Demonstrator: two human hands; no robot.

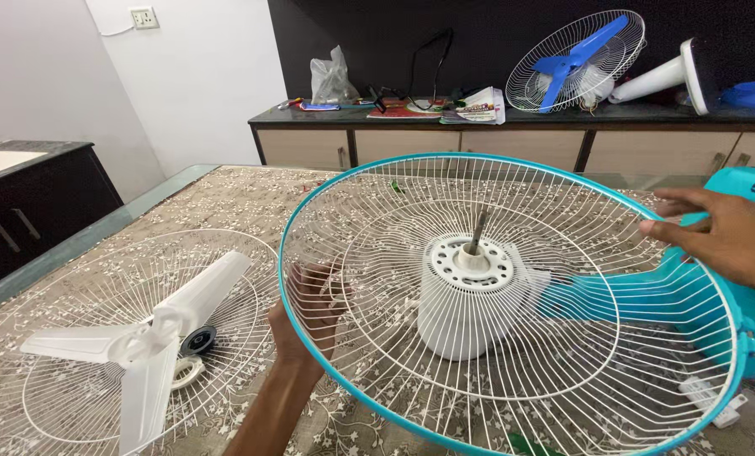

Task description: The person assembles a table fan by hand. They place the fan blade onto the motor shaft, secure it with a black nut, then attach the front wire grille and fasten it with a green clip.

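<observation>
While I watched: both hands worked a fan.
Left hand (308, 306): fingers curled, gripping the wire guard (512, 295).
Right hand (719, 236): fingers spread, resting on its rim.
Surface: floral tablecloth (225, 203).

Patterned table (251, 198) (white grille (65, 405) atop)

L hand (308, 306) raised w/ fingers curled in a grip; R hand (726, 234) flat, fingers extended.
</observation>
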